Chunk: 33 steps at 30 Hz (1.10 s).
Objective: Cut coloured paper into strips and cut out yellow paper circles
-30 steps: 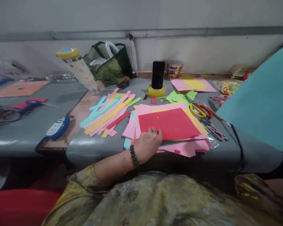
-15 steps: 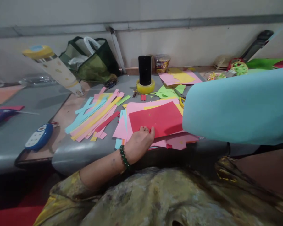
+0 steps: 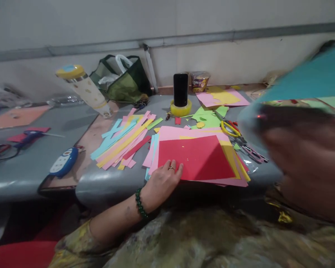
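My left hand (image 3: 166, 180), wearing a ring and a green bead bracelet, lies palm down with outstretched fingers on the near left part of a red paper sheet (image 3: 201, 156). Beneath that sheet is an uneven stack of pink paper (image 3: 167, 132), yellow and blue sheets. A large blurred shape at the right, close to the camera, appears to be my right hand (image 3: 304, 163); its fingers cannot be made out. Behind it slants a light-blue paper sheet (image 3: 312, 78). Yellow-handled scissors (image 3: 230, 128) and a pink-handled cutter-like tool (image 3: 252, 152) lie right of the stack.
Coloured paper strips (image 3: 125, 141) lie left of the stack. Behind it, a phone (image 3: 181, 89) leans upright on a tape roll (image 3: 181, 108), near green scraps (image 3: 206, 117). Further left are a bottle (image 3: 83, 89), a green bag (image 3: 125, 80), a blue-white case (image 3: 64, 162) and a glue gun (image 3: 30, 137).
The light-blue sheet has swung up and away to the right, uncovering the scissors and the stack's right side. The blurred hand has come into view. My left hand remains on the red sheet.
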Motion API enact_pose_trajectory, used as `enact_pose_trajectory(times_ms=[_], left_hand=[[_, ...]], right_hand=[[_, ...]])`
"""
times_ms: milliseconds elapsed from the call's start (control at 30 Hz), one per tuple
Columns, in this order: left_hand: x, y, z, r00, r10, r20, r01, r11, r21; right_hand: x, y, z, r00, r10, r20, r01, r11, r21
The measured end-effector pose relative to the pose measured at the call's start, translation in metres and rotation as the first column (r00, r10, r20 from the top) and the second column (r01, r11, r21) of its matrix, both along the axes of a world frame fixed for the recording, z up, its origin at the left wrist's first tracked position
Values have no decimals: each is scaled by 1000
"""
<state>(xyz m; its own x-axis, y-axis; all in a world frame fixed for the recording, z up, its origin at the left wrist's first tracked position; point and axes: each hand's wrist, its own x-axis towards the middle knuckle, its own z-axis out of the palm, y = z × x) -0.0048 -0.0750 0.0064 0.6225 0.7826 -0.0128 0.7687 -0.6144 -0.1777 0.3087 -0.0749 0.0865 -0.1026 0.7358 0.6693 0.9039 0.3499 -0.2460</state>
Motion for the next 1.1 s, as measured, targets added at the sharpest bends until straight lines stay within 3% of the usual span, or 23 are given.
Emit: enact_pose_trajectory(times_ms=[67,133,167,233,333,433,567,600,667,733,800,900,1000,1100], left_hand=[[3,-2,-2,1000,27,-12,-27,999,17],[5,-3,-3,999,37,-37,-37,999,9],[5,-2,-3,998,35,-47,-35,999,-2],[3,3,-3,998,26,-49,-26,1000,-1],[-5,11,-3,1000,1,5,-1,997,83],[-17,9,-4,996,-53,70,42,988,150],[-38,-3,-1,924,-171,341,110,975,191],[-45,-3,-1,898,-129,421,54,981,185],[-59,5,0,859,83,505,-173,975,136],[-72,21,-4,832,291,472,-354,934,49],[-80,40,-11,781,438,446,-451,889,-84],[-82,60,-20,681,562,470,-479,827,-295],[-80,70,-22,546,603,582,-420,798,-432],[-80,73,-19,476,603,640,-323,797,-511]], right_hand=[[-55,26,0,925,259,279,-262,965,-26],[-96,40,-9,685,461,564,-468,872,-144],[-109,43,-15,578,502,643,-498,841,-210],[-120,44,-29,508,513,691,-455,842,-290],[-117,41,-50,514,510,690,-402,853,-331],[-112,37,-66,507,555,659,-421,827,-373],[-111,30,-73,544,648,533,-384,757,-529],[-110,30,-70,564,675,476,-376,723,-579],[-106,36,-58,604,725,331,-385,629,-675],[-102,53,-45,647,737,194,-401,546,-736],[-100,79,-35,721,677,148,-360,549,-754],[-103,127,-37,809,546,218,-207,611,-764],[-106,166,-53,844,448,296,-32,593,-804],[-106,185,-69,866,450,218,-85,561,-823]])
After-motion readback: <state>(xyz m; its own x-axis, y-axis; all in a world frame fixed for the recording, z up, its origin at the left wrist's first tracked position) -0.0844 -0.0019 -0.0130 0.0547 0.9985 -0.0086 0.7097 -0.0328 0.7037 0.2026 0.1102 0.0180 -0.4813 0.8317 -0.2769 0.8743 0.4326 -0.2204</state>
